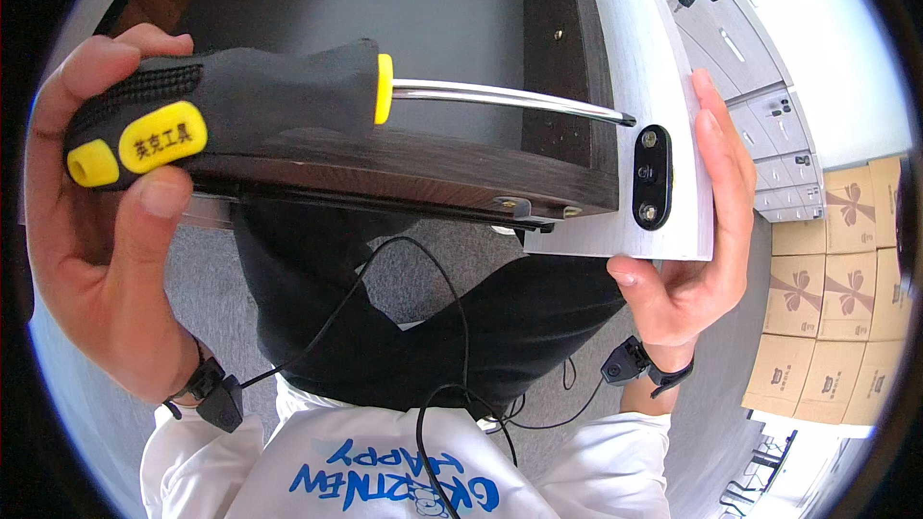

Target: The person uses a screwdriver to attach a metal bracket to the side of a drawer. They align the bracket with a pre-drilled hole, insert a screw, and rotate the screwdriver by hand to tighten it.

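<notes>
The left hand clamps a black-and-yellow screwdriver, its tip beside a black plate on a drawer front gripped by the right hand; seating the tip squarely looks wise.

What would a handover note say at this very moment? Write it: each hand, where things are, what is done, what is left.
Left hand: gripping the black-and-yellow screwdriver by its handle, shaft pointing right.
Right hand: holding the white drawer front at its edge, thumb under the lower corner.
Things: the screwdriver tip sits at the top of the black oval plate on the drawer front; the dark drawer box is open over the lap.
Done: two screws show in the plate.
Left: whether they are tight cannot be told; probably check each.
</notes>
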### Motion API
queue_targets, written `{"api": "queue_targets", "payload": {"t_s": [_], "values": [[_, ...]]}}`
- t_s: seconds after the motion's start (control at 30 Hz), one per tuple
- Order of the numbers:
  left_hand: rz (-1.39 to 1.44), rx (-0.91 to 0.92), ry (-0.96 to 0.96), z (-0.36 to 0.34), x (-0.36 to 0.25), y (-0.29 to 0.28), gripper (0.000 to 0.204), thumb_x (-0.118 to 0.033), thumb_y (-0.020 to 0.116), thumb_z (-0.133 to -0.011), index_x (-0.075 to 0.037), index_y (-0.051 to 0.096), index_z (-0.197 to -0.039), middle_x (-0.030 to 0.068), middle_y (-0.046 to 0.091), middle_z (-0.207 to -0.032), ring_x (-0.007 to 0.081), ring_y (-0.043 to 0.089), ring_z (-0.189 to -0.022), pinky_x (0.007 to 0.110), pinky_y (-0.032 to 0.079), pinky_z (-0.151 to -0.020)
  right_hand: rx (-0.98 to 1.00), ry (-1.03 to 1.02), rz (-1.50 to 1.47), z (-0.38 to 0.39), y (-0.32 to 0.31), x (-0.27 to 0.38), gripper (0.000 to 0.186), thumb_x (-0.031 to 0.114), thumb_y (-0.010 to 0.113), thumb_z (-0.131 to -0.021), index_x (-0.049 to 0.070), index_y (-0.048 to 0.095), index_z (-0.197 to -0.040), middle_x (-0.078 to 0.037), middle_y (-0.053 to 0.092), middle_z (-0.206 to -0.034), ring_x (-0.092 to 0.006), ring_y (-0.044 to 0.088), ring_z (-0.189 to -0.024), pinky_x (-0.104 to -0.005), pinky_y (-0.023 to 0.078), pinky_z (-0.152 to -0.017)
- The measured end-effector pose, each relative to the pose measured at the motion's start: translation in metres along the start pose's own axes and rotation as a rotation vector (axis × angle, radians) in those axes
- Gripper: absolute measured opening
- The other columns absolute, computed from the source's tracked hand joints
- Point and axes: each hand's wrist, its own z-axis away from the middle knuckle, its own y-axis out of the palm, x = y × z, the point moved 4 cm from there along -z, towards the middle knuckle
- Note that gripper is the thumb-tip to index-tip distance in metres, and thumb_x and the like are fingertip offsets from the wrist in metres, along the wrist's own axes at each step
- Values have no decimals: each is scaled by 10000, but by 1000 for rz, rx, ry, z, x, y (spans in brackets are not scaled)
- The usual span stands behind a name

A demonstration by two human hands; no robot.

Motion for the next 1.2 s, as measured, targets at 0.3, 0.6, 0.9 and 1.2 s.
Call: {"api": "queue_targets", "payload": {"t_s": [0.3, 0.6, 0.9, 1.2], "values": [[-57, 73, -18, -3, -2, -1, 446, -272, 552, -900, -99, 440, -1296, 162, 535, -1220, 268, 528, -1154, 328, 408, -983, 7, 19, -19, 1, 0, -1, 813, 435, 735, -718, -7, 438, -1332, -269, 407, -1358, -383, 405, -1272, -456, 360, -1028], [-246, 156, -65, -10, 5, -2, 468, -392, 392, -965, -119, 400, -1345, 175, 528, -1256, 248, 522, -1180, 329, 368, -1023, 2, 29, -54, -1, 0, 1, 752, 294, 697, -714, -34, 425, -1333, -272, 397, -1367, -380, 396, -1279, -445, 344, -1039], [-368, 126, -170, -22, 7, -4, 456, -428, 376, -974, -104, 470, -1281, 78, 539, -1161, 142, 550, -1046, 227, 397, -915, -17, 50, -66, 2, 1, 3, 749, 295, 685, -728, -49, 411, -1335, -278, 385, -1374, -378, 387, -1286, -447, 327, -1049], [-388, 92, -201, -28, 8, 4, 430, -386, 402, -966, -131, 433, -1312, 93, 529, -1179, 165, 552, -1051, 247, 417, -919, 13, 36, 17, 2, 4, 7, 737, 337, 666, -774, -55, 397, -1338, -274, 380, -1377, -367, 386, -1285, -434, 322, -1046]]}}
